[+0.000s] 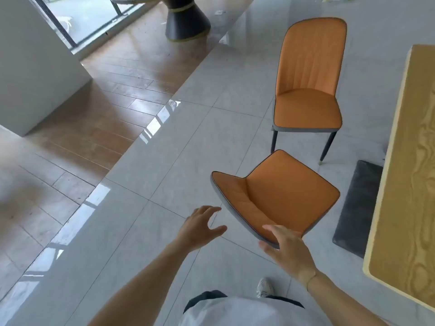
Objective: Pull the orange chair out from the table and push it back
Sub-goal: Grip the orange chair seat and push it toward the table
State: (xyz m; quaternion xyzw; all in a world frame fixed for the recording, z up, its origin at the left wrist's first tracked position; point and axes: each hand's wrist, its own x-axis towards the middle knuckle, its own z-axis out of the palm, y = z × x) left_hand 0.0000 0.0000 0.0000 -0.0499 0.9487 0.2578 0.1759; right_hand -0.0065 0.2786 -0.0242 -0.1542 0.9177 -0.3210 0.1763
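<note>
At the backrest of the near orange chair (280,198), both hands are reaching in. Right hand (288,251) is open, fingers fairly straight, at the top edge of the backrest near its corner closest to the person; fingers overlap the grey rim, but can't confirm a real grasp. Left hand (201,228) is open too, fingers spread and loosely curved, just beside the backrest's other end, apart from it, holding nothing.

Chair location: standing on the grey tile floor (164,161), seat facing the wooden surface (404,184), well clear of its edge. No part of the seat is tucked under. A dark mat (357,208) lies on the floor between chair and surface.

Beyond the near chair, a second orange chair (308,90) stands further along the same side of the surface, also clear of the edge. Far beyond that, a dark round pedestal base (188,22) on the wood flooring.

Progress read: chair already sits out from the surface, so the pull-out half looks done or nearly so. Push-back not done. Remaining, by my judgement: get both hands firmly on the backrest top, then slide the chair toward the surface until the seat goes under. Watch the mat: the legs may snag on it.
</note>
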